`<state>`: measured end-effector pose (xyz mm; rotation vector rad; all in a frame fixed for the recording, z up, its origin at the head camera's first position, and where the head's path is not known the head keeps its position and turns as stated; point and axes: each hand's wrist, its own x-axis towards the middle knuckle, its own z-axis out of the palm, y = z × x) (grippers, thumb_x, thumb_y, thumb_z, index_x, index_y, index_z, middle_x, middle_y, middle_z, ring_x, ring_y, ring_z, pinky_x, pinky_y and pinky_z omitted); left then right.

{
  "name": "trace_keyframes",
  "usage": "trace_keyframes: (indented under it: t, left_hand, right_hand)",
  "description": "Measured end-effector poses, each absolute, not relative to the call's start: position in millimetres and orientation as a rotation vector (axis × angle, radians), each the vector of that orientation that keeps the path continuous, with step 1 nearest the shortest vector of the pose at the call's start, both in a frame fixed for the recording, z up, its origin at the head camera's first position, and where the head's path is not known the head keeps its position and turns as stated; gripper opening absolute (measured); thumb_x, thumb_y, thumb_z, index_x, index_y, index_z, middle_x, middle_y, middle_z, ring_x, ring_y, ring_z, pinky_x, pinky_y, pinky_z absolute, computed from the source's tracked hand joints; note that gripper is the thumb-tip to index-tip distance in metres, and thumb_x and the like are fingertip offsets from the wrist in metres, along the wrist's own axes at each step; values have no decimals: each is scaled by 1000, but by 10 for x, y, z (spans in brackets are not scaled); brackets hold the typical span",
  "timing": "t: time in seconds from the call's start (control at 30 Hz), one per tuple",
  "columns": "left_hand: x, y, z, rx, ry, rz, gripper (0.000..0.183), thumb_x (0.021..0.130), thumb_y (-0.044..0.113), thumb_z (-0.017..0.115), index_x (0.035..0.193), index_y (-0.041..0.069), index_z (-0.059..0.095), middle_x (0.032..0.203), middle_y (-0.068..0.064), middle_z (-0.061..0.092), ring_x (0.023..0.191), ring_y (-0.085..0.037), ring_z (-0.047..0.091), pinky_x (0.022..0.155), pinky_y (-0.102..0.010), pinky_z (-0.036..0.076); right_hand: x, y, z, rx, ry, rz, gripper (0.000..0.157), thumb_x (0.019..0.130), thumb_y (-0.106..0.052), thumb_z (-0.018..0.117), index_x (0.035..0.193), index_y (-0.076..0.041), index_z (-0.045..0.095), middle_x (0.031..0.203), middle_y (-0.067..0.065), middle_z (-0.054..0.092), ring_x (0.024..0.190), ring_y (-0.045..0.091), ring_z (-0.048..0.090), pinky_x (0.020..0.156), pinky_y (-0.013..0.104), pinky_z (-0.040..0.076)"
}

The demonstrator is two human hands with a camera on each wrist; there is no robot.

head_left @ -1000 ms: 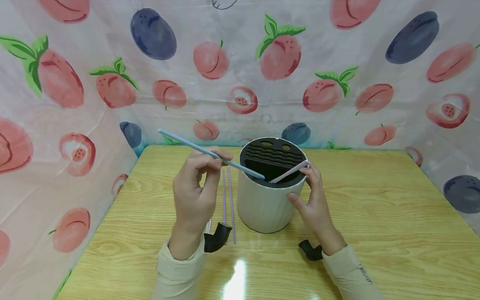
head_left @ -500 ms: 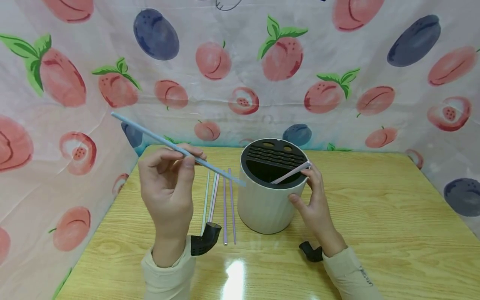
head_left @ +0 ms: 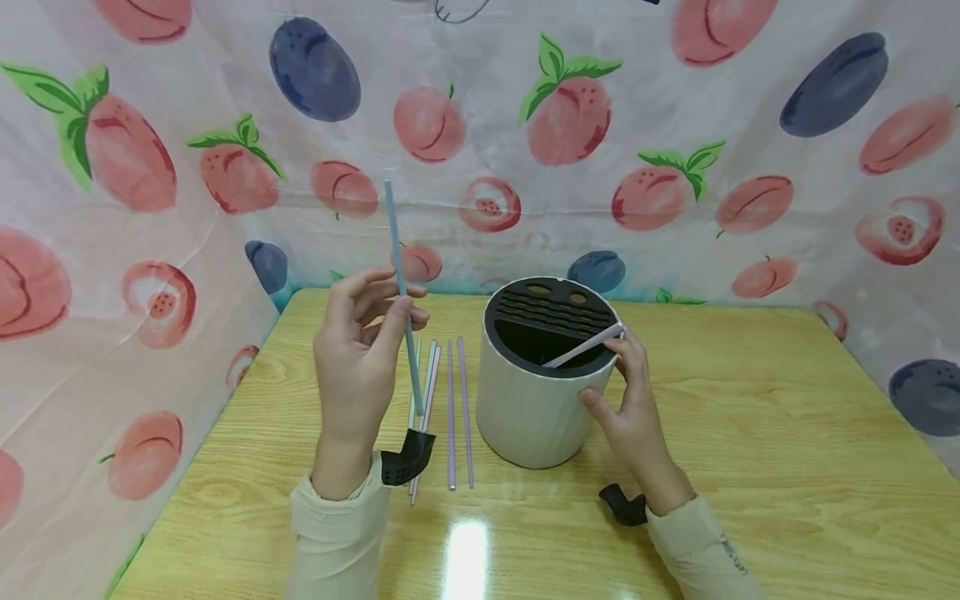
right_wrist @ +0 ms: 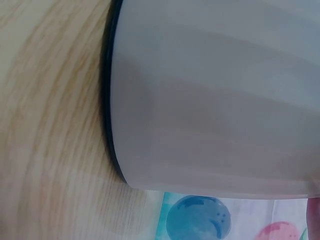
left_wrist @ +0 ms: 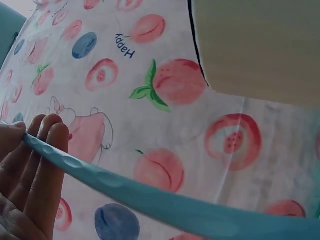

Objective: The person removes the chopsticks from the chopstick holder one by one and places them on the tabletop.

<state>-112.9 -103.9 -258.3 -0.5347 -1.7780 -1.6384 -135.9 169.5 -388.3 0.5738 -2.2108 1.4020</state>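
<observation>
My left hand (head_left: 356,367) pinches a blue chopstick (head_left: 394,225) between thumb and fingers, nearly upright in the head view. Its lower end overlaps the chopsticks lying on the table. In the left wrist view the blue chopstick (left_wrist: 125,192) has a dimpled surface. My right hand (head_left: 633,404) grips the right side of a white round utensil holder (head_left: 528,417), thumb on the front wall and fingers up at the rim. The holder's black top has slots, two round holes and a large front opening. A pale pink chopstick (head_left: 585,345) leans out over the rim by my right fingertips.
Left of the holder, several chopsticks lie lengthwise on the wooden table (head_left: 750,433), among them two purple chopsticks (head_left: 452,417). A black wrist mount (head_left: 408,458) juts from the left sleeve, another black mount (head_left: 622,505) from the right. Fruit-printed cloth (head_left: 480,100) hangs behind.
My left hand has drawn back leftward from the holder's opening with the blue chopstick and turned it from slanted to nearly upright. My right hand and the holder stay in place.
</observation>
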Motion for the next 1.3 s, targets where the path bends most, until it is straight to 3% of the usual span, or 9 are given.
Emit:
trace_keyframes:
  t: [0.37, 0.63, 1.3]
  left_hand:
    - [-1644, -1157, -3066, -540, -2104, -1444, 37, 89, 11, 54, 124, 20, 49, 93, -1, 62, 70, -10, 60, 63, -22, 51]
    - [-1799, -1121, -3275, -481, -2422, -1304, 43, 90, 10, 53, 130, 24, 45, 90, 1, 60, 67, -7, 60, 61, -19, 50]
    - [-1889, -990, -3536, -341, -2744, -1204, 43, 91, 12, 52, 131, 23, 42, 91, 3, 60, 70, -8, 59, 55, -26, 45]
  right_hand:
    - [-1420, 1684, -3918, 574, -2198, 1407, 61, 84, -32, 62, 129, -5, 32, 145, 6, 15, 131, 26, 19, 97, 58, 21]
    - [-1404, 1670, -3880, 588, -2193, 1399, 62, 83, -33, 62, 130, -7, 32, 145, 4, 15, 131, 24, 20, 97, 58, 22]
    - [-1367, 1709, -3905, 573, -2228, 1391, 60, 84, -32, 61, 132, -13, 31, 146, -1, 12, 132, 22, 17, 99, 57, 21]
